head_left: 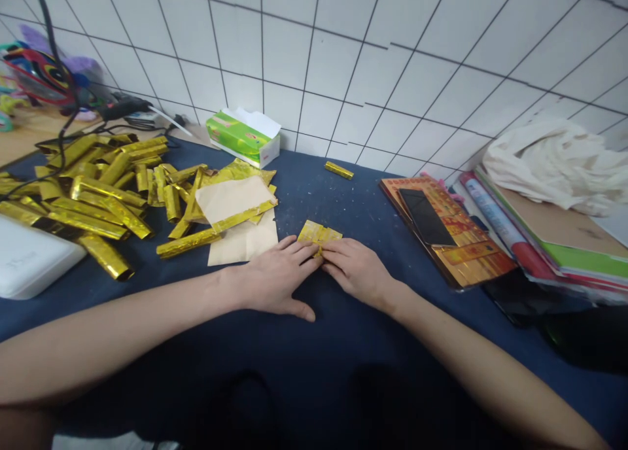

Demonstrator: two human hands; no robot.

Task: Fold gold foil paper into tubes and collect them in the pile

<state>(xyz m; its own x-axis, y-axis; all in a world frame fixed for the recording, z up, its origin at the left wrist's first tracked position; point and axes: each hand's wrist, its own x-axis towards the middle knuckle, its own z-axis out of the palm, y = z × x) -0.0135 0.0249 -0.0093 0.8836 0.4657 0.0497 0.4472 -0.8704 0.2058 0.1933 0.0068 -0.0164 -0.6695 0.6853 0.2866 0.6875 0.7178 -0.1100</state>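
Observation:
A small piece of gold foil paper (321, 233) with creases lies on the dark blue cloth in front of me. My left hand (284, 275) rests flat, its fingers stretched over the paper's near left part and its thumb spread away. From the right, my right hand (357, 270) has its fingers closed together at the paper's near right edge. Both sets of fingertips almost meet and cover the paper's near side. Left of them are flat cream-backed sheets (238, 198), with a long folded gold strip (216, 231) lying across them.
Many rolled gold foil pieces (105, 188) are heaped at the left, by a white case (36, 257). A green tissue box (244, 136) and one gold roll (339, 170) sit near the tiled wall. On the right, a phone (426, 216) lies on orange printed sheets (471, 257) beside stacked folders (564, 241).

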